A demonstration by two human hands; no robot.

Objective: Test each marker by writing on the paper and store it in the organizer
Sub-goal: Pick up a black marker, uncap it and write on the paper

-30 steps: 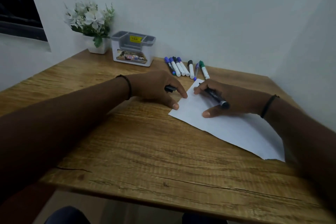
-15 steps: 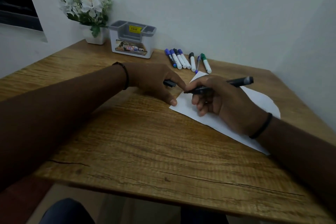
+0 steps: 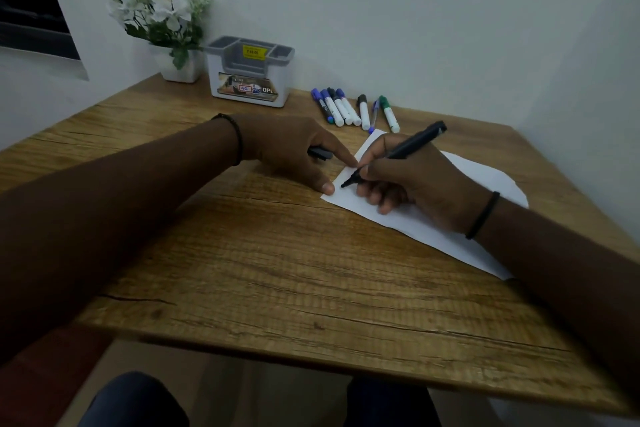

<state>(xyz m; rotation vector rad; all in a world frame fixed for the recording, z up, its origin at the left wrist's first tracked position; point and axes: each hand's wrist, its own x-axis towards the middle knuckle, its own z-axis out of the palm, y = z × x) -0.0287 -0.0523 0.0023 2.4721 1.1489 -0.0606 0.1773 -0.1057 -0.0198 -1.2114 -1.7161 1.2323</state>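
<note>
My right hand (image 3: 412,180) grips an uncapped black marker (image 3: 405,149) in a writing hold, its tip resting on the near left corner of the white paper (image 3: 485,173). My left hand (image 3: 294,149) lies beside that corner, fingertips pressing the paper's edge, with the marker's black cap (image 3: 320,153) tucked under its fingers. Several capped markers (image 3: 346,111) with blue, black and green caps lie in a row near the wall. The grey and white organizer (image 3: 250,71) stands at the back, its compartments showing nothing inside.
A white pot of white flowers (image 3: 166,21) stands left of the organizer in the corner. The wooden table (image 3: 259,270) meets walls at the back and right. A dark window frame (image 3: 31,0) is at upper left. My knees show below the front edge.
My right hand has turned the marker from lying flat into a writing grip and brought its tip down onto the paper's corner. The left hand has stayed put with the cap.
</note>
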